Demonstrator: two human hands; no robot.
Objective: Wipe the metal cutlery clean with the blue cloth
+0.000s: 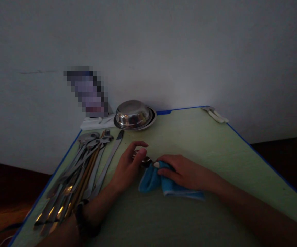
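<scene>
Near the middle of the table, my left hand (131,163) has its thumb and fingers curled round a small shiny metal utensil (146,161). Its exact kind is partly hidden by the fingers. Just to the right, my right hand (180,168) grips a blue cloth (170,185), folded and hanging down onto the tabletop. A pale, rounded bit (156,165) shows at the cloth's upper edge, beside the right fingertips. Whether it belongs to the metal utensil, I cannot tell.
Several metal utensils (73,175) and wooden chopsticks (90,171) lie along the left, beside a table knife (109,161). Upside-down metal bowls (133,115) sit at the back, near a blurred phone-like screen (88,91). A white-handled tool (216,116) rests at the far right corner.
</scene>
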